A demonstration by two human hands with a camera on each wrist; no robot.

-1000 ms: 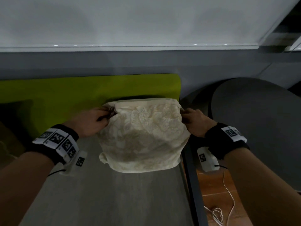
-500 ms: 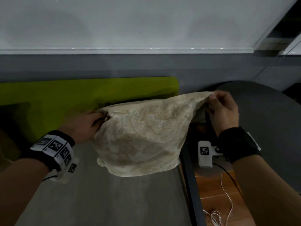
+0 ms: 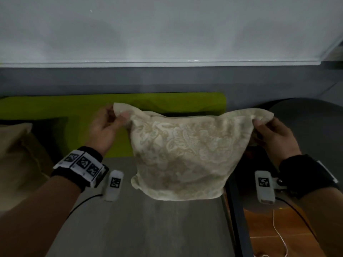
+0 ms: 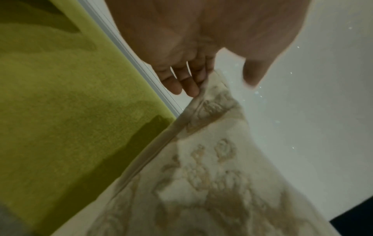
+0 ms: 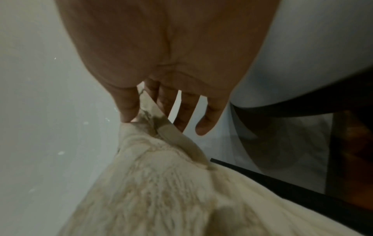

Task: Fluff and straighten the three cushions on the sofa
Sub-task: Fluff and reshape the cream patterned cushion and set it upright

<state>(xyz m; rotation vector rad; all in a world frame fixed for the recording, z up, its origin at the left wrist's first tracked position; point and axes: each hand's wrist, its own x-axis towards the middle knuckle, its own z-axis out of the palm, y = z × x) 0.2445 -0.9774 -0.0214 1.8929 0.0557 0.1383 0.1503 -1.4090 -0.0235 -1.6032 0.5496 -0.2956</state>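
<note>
A second cushion [image 3: 16,145] lies at the far left on the sofa [image 3: 167,229]. The left hand [image 3: 104,129] pinches the patterned cushion's [image 3: 183,154] upper left corner; the right hand [image 3: 272,135] pinches its upper right corner, so it hangs between them above the seat's right end. To fluff it well, shake it evenly from both corners, then set it upright against the green backrest [image 3: 55,108]. Two cushions show; the third is out of view.

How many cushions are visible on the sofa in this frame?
2. The cream patterned cushion is held up by its top corners at centre; a tan cushion sits at the far left. A third may be out of view.
</note>
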